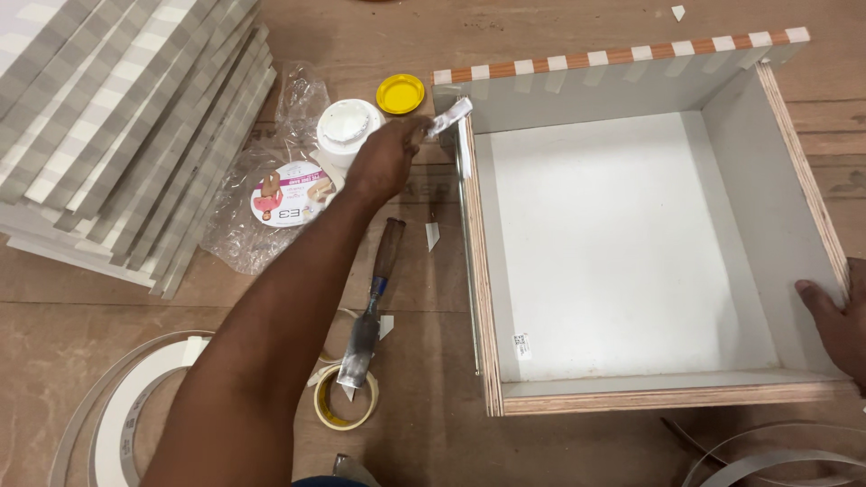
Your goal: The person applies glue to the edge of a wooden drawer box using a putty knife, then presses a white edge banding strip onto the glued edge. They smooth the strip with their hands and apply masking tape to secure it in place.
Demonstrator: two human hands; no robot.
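Observation:
An open plywood box (663,392) with a white inside lies on the wooden floor. Pieces of masking tape line its far edge. My left hand (386,158) holds a small white brush or applicator (449,117) against the box's far left corner. My right hand (839,325) grips the box's right wall near the front corner. A white glue tub (347,129) and its yellow lid (400,93) sit just beyond my left hand.
A chisel (370,311) lies over a masking tape roll (345,401) left of the box. Stacked grey-and-white panels (117,126) fill the left. A plastic bag holding a round pack (290,192), a white edge-band coil (122,406) and loose band strips (776,455) lie around.

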